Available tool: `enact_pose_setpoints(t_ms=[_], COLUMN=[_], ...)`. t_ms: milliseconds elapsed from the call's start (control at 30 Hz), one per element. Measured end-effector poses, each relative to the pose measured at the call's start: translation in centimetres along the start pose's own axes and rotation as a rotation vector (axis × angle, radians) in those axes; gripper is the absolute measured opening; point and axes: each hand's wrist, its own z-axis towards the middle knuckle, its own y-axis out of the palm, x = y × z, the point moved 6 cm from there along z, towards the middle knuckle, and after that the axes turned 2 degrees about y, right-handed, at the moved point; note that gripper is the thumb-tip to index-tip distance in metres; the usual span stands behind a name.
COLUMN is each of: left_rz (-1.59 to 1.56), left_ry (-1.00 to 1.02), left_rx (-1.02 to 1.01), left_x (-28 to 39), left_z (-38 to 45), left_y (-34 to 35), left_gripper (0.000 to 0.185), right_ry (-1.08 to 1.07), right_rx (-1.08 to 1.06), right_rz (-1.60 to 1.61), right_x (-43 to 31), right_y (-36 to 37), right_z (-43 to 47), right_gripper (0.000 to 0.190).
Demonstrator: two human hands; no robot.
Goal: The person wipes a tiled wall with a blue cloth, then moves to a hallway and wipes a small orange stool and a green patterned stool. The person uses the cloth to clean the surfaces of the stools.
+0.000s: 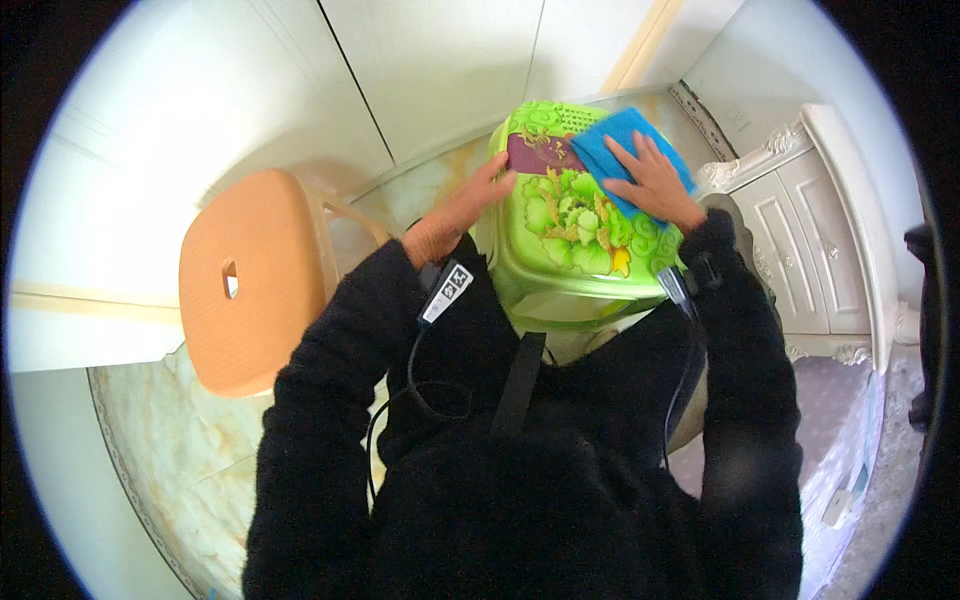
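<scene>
Between my knees stands a green plastic stool (pixel 577 259), its top printed with a large flower and a purple band. A folded blue cloth (pixel 630 120) lies over the far right part of that top. My right hand (pixel 649 176) presses flat on the cloth with its fingers spread, holding it against the stool. At the stool's left edge is my left hand (pixel 469 206), thumb and fingers apart and slightly blurred. It touches or nearly touches the rim, and there is no object in it.
An orange-topped stool (pixel 251 300) with a slot in its seat stands to my left. White panels (pixel 442 75) rise beyond the green stool. On the right is a white carved cabinet (pixel 802 247). Cables (pixel 411 367) hang from devices on both wrists. Marble-patterned floor (pixel 195 442) shows at lower left.
</scene>
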Motion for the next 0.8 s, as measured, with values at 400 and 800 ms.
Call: enact_pose_setpoints(t_ms=[400,800], left_rz=[0.186,1.195], left_ry=[0.123,0.364], left_rx=[0.340,0.182], left_x=[0.3,0.6], left_z=[0.0,9.3], left_y=[-0.5,2.8], left_gripper=[0.075,0.067], right_ry=[-0.483,-0.125], right_rx=[0.049,0.197], right_rz=[0.241,0.121], right_x=[-15.2,-8.4], right_y=[-2.7,-3.8], right_z=[-11.0,-12.1], right_gripper=[0.056,0.066])
